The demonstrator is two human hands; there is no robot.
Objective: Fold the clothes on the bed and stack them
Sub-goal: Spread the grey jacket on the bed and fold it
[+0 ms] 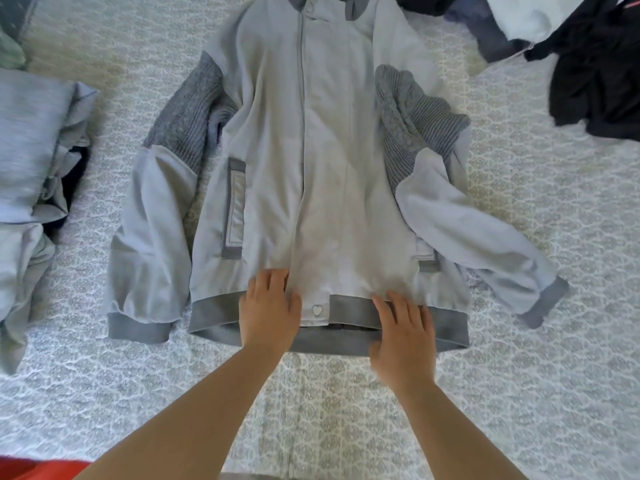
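Jacket (311, 168) lies front-up and flat on the bed (519, 375), centre of view, placket closed. Its long axis runs straight away from the person: collar far, hem band (221, 317) nearest. Left sleeve (156, 237) lies alongside the body, cuff level with the hem. Right sleeve (467, 230) is bunched near the shoulder and splays outward, cuff well out to the right.

Left hand (268, 313) lies flat on the hem just left of the placket, fingers straight and slightly spread, pointing up the jacket. Right hand (405, 334) lies on the hem band right of the placket, fingers mostly straight on top of the cloth; thumb looks tucked at the band's lower edge, cannot tell if it pinches. A heart snap (316, 309) sits between the hands.

Judgement: smoothing or lining up the hem; sleeves not yet folded in. Both hands sit at the near end, so sleeve folds need a reach outward; the right hand is nearer the splayed sleeve.

Further out: stacked grey clothes (31, 150) left, dark garment (595, 71) far right.
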